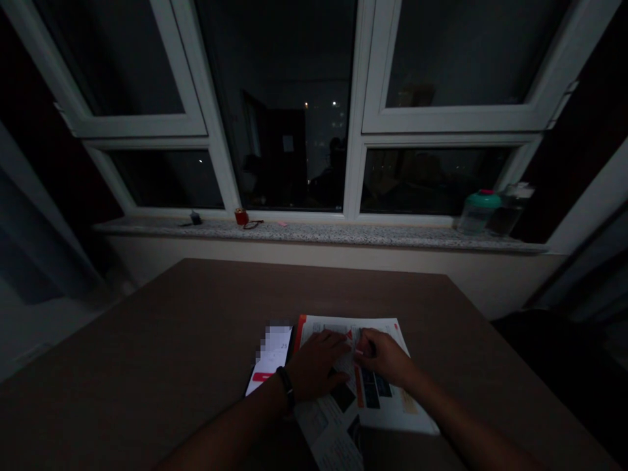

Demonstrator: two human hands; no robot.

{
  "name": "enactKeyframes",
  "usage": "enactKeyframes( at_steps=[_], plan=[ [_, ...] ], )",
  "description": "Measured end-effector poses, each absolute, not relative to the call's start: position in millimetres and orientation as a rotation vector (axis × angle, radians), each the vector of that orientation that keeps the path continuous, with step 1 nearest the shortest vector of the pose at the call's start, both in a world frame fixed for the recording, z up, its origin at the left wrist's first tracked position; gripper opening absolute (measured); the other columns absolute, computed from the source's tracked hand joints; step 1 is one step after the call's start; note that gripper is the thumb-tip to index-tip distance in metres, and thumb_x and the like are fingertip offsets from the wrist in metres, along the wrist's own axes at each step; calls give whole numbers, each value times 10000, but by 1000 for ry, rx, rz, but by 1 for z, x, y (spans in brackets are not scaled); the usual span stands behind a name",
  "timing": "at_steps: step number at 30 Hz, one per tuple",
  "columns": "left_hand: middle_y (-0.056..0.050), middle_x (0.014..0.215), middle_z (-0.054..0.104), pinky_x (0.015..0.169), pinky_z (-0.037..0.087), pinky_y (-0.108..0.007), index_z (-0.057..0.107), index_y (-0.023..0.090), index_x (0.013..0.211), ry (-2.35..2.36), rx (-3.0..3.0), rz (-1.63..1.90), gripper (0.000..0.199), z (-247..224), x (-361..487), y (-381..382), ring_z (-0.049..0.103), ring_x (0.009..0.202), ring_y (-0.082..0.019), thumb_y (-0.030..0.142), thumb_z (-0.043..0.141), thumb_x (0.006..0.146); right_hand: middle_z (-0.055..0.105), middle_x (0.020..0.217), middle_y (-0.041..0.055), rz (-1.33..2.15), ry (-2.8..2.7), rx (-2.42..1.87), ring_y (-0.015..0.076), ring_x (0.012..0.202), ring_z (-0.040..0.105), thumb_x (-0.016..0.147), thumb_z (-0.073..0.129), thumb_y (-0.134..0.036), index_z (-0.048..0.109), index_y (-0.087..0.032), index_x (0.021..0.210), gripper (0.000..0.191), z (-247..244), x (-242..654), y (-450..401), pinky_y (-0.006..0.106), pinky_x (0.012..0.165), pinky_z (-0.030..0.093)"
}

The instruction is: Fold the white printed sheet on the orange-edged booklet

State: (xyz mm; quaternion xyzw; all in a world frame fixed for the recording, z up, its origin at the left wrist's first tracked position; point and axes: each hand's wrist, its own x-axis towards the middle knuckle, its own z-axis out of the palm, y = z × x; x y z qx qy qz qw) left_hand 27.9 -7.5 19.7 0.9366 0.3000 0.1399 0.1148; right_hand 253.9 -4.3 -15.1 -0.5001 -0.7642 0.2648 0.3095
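A printed booklet (392, 409) with pictures and text lies on the brown table (220, 294). My left hand (318, 366), with a dark band at the wrist, rests on the booklet's left side, fingers stretched out and lying flat. Over the upper middle of the pages is my right hand (383, 356), its fingers curled in a pinch; what they hold, if anything, is too dark to make out. Below my left hand, a printed sheet (331, 435) slants toward the near edge. A phone (275, 353) with a lit screen lies just left of the booklet.
Behind the table runs a speckled window sill (343, 232). On it stand a small dark bottle (195, 217), a red item (241, 216) with a cord, and a clear jar with a teal lid (478, 212) beside another clear container (510, 209). Dark windows rise above.
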Motion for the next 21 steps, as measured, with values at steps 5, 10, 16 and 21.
enactKeyframes(
  at_steps=[5, 10, 16, 21],
  plan=[
    [-83, 1349, 516, 1018, 370, -455, 490, 243, 1289, 884, 2778, 335, 497, 22, 28, -9, 453, 1225, -304, 381, 676, 849, 531, 660, -47, 719, -2090, -1339, 120, 602, 488, 715, 677, -177, 515, -204, 700, 165, -13, 255, 0, 214, 544, 320],
    [-126, 1464, 404, 1063, 329, -495, 352, 235, 1438, 747, 2776, 250, 829, 21, 20, -2, 370, 1315, -350, 584, 702, 773, 534, 689, -40, 675, -2089, -1302, 121, 626, 494, 729, 657, -179, 514, -203, 703, 147, -12, 254, -2, 215, 571, 339],
    [-106, 1388, 474, 1021, 373, -452, 471, 247, 1348, 728, 2770, 189, 686, 28, 24, 6, 438, 1243, -333, 532, 726, 779, 545, 702, -33, 654, -2099, -1329, 125, 629, 499, 723, 642, -169, 535, -204, 730, 113, -10, 250, -4, 216, 567, 331],
    [-62, 1253, 545, 981, 381, -418, 544, 252, 1205, 895, 2759, 299, 417, 30, 32, -2, 477, 1155, -284, 347, 717, 837, 553, 711, -26, 635, -2118, -1303, 135, 657, 519, 718, 648, -173, 531, -204, 724, 121, -8, 248, -5, 222, 584, 340]
  ],
)
